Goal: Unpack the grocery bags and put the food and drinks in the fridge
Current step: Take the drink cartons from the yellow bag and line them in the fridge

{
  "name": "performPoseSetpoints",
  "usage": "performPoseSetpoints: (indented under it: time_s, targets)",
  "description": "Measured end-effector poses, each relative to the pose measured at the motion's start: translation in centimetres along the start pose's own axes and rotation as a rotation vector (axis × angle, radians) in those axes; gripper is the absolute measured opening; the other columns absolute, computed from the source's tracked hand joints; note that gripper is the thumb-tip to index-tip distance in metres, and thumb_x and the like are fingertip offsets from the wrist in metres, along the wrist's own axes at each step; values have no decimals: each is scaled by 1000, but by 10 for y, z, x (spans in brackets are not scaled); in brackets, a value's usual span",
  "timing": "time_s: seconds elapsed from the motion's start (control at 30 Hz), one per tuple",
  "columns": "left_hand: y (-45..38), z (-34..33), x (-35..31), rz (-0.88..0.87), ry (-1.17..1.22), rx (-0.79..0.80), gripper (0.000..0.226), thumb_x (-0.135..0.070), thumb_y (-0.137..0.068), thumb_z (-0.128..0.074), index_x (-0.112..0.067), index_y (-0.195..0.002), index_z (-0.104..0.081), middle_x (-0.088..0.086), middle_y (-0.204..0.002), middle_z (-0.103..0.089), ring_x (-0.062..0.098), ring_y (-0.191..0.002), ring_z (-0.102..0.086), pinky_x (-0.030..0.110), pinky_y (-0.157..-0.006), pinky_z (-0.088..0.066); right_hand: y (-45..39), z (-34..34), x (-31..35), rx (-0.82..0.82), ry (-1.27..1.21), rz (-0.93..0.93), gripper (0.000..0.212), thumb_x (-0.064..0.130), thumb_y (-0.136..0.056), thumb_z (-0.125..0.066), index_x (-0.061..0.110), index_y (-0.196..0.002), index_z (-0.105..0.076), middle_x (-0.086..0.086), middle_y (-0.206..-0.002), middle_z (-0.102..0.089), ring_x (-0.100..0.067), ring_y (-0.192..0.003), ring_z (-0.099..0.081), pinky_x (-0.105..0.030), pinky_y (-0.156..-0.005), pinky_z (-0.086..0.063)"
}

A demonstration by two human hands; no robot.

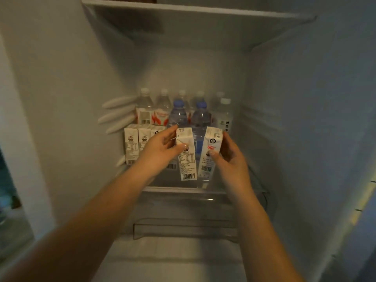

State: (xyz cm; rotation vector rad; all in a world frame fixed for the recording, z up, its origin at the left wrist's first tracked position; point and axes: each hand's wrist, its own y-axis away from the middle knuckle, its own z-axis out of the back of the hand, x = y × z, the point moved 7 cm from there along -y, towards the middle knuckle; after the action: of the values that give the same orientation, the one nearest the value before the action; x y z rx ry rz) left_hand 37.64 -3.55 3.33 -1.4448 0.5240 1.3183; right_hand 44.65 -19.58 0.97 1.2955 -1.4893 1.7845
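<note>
Both my arms reach into the open fridge. My left hand (160,147) grips a white milk carton (186,159) with a barcode low on its side. My right hand (227,151) grips a second white and blue milk carton (209,157) right beside it. Both cartons are upright, just above the front of the glass shelf (183,189). To the left, three more small milk cartons (138,143) stand in a row on the shelf. Behind them stand several water bottles (179,115), two with blue caps, the others with white caps.
An upper shelf (193,11) spans the top of the compartment. Below the glass shelf sits a clear drawer (183,226). White vent ribs (120,115) stick out of the back wall on the left. The shelf's right part, beside a clear-labelled bottle (223,117), is bare.
</note>
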Motion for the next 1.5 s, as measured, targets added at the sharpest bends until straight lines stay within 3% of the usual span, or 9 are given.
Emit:
performPoseSetpoints:
  time_s: [0.17,0.33,0.53,0.63,0.73,0.83,0.9,1.03,1.5]
  targets:
    - [-24,-17,12,-48,-6,77,59,-1,-82,-65,-33,-128,-46,-27,-109,-53,-16,-98,-52,12,-90,-44,-16,2,-15,52,53,-35,58,7,-88,-59,32,-138,-40,12,-128,-58,-1,-117,-52,-18,-86,-50]
    - [-33,-27,24,-57,-41,121,62,-4,-84,-65,-15,-139,-40,-2,-134,-52,5,-122,-48,23,-102,-40,-23,7,-31,63,69,-97,57,7,-88,-59,30,-138,-43,10,-124,-61,-4,-115,-56,-28,-90,-52]
    - [-31,-30,31,-202,-231,100,53,-16,-86,-65,-23,-135,-47,-4,-130,-55,6,-120,-50,6,-91,-40,-18,9,-41,80,96,-132,53,8,-89,-57,36,-132,-45,13,-121,-62,-5,-115,-56,-30,-90,-52]
    - [-28,-29,23,-370,-521,73,57,-23,-84,-67,-23,-137,-45,-2,-142,-43,12,-131,-39,27,-108,-34,-19,10,-40,112,147,-130,55,10,-88,-59,41,-131,-44,14,-124,-60,-6,-119,-53,-36,-95,-49]
    - [-21,-31,20,-473,-744,71,68,-29,-82,-69,-23,-142,-36,-4,-149,-33,14,-137,-29,30,-112,-22,-19,11,-41,146,230,-125,65,9,-84,-64,45,-133,-40,15,-128,-56,-9,-124,-49,-42,-98,-47]
    - [-12,-34,20,-605,-962,33,86,-31,-69,-80,-19,-141,-36,0,-146,-39,20,-137,-30,41,-114,-23,-16,8,-45,186,341,-122,84,5,-80,-68,43,-142,-26,16,-134,-51,-6,-127,-45,-43,-101,-45]
    - [-10,-36,24,-622,-1086,12,99,-33,-57,-86,-17,-140,-35,3,-144,-43,25,-136,-32,50,-111,-17,-13,5,-49,220,403,-104,91,4,-79,-70,45,-143,-20,26,-130,-50,5,-122,-45,-31,-99,-46]
    - [-14,-38,26,-618,-1200,-28,109,-38,-49,-89,-17,-139,-32,5,-142,-45,27,-137,-30,65,-107,-8,-13,2,-49,192,478,-69,93,1,-80,-68,46,-142,-14,41,-111,-42,35,-95,-38,4,-73,-39]
    - [-45,-23,36,-556,-1343,-112,111,-38,-40,-91,-12,-134,-39,8,-135,-50,30,-134,-36,65,-103,-9,-49,-23,-62,213,476,-34,89,-8,-79,-65,41,-138,-19,35,-105,-44,36,-87,-41,4,-65,-39]
